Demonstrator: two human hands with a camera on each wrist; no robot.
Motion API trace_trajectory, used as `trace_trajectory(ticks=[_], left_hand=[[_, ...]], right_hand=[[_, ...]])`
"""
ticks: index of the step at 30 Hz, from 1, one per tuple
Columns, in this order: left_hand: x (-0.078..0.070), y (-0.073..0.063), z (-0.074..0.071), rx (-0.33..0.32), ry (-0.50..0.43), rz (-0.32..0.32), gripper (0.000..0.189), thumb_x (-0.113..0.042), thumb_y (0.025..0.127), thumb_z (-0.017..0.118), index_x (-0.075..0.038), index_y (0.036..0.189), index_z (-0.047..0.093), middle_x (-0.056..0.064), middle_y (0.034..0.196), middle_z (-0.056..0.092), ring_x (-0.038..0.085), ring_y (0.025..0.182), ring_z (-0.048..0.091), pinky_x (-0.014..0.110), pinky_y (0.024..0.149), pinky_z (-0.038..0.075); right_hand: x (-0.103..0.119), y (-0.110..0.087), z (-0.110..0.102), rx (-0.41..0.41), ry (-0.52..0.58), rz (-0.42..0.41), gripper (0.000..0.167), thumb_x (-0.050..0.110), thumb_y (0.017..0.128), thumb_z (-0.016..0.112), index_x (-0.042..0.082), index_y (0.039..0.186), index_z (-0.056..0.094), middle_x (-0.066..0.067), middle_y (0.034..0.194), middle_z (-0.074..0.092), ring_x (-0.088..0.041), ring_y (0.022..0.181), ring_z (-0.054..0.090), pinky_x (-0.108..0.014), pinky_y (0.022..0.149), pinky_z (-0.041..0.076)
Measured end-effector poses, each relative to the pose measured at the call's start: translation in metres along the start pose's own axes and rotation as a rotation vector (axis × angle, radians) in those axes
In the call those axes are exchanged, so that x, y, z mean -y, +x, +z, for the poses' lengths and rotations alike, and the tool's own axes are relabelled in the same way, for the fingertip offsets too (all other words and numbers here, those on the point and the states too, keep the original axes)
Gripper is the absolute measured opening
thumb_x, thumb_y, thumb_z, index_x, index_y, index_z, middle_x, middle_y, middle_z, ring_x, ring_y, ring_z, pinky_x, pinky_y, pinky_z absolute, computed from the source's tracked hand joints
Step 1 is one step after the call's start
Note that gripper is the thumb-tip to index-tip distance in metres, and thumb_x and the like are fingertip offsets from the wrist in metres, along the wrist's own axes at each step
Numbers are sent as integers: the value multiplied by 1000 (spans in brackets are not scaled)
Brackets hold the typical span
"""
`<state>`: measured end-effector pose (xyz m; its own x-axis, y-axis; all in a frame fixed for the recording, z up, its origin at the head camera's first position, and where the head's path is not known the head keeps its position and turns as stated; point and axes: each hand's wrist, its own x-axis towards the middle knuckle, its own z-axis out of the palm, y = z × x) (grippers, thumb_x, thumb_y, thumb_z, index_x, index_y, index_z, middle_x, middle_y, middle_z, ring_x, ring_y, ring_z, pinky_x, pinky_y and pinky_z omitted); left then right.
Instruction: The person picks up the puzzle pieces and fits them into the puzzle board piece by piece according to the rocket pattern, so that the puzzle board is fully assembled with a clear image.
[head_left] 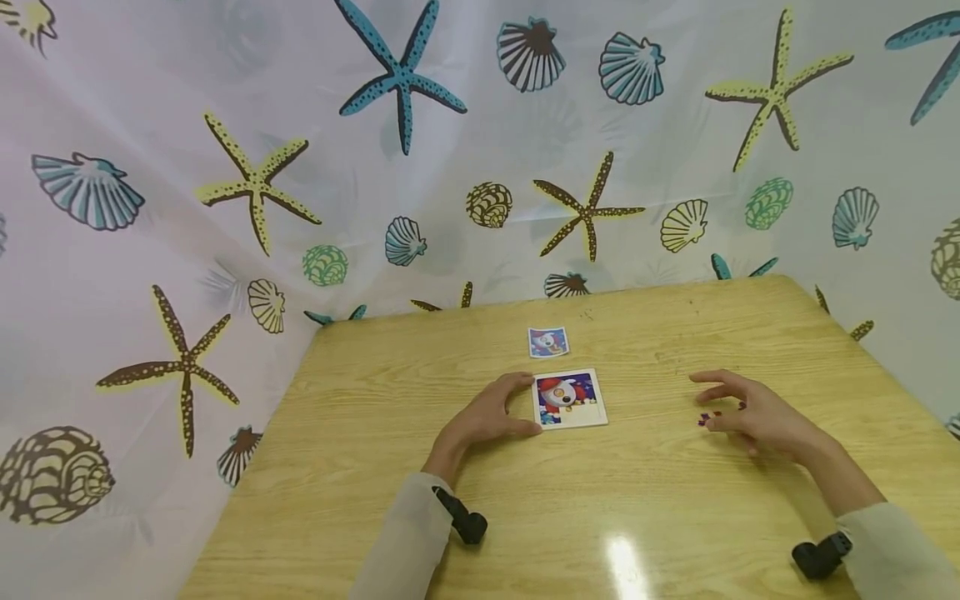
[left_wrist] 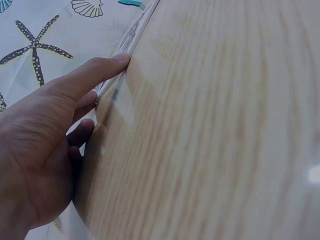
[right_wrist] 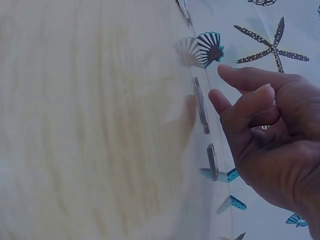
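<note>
A square jigsaw puzzle (head_left: 568,392) in a white frame lies on the table, showing a white cartoon character with red; its lower right part is pale and bare. My left hand (head_left: 491,412) grips the frame's left side, thumb at the near corner and a finger at the far one. Edge-on in the left wrist view, the frame (left_wrist: 134,40) meets the thumb. Over to the right, my right hand (head_left: 757,417) hovers with loosely bent fingers above small dark jigsaw pieces (head_left: 705,420), partly hidden by it. From the right wrist, thin piles of pieces (right_wrist: 201,106) appear apart from the fingertips.
A small picture card (head_left: 548,342) with a similar character lies just beyond the puzzle. The wooden table (head_left: 637,500) ends against a white curtain (head_left: 465,108) printed with starfish and shells, which hangs at the back and both sides.
</note>
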<state>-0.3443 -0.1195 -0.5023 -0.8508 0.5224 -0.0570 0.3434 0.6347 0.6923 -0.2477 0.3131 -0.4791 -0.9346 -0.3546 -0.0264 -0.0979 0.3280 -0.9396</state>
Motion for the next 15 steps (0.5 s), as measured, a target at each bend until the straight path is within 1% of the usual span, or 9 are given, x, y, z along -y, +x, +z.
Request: trace_trajectory(ticks=[4,8,15], left_hand=[[-1,-1,-1,-2,-1,2,90,-39,84,87,-16,159,43,5,166,36,30,156,26,53,126,24],[-2,-2,-1,-1,7,-3,90,-39,84,87,-17,159,43,4,167,36,30,156,26,53,126,23],[-2,-1,-1,0,12,3,89,-38,84,87,-17,159,43,5,167,35,29,156,26,52,126,24]], right_hand=[[-3,-5,-6,-14,-31,10,63,2,98,67,2,155,41,-34,141,48,-14,41,39,-33,37,45],[-5,-8,-10,-28,-47,25,62,2,96,68,1,154,44,-34,139,48,-12,42,39,-32,37,44],[-6,-10,-12,-21,-51,53,57,-2,95,67,-4,149,50,-33,137,48,-11,43,39,-29,38,43]])
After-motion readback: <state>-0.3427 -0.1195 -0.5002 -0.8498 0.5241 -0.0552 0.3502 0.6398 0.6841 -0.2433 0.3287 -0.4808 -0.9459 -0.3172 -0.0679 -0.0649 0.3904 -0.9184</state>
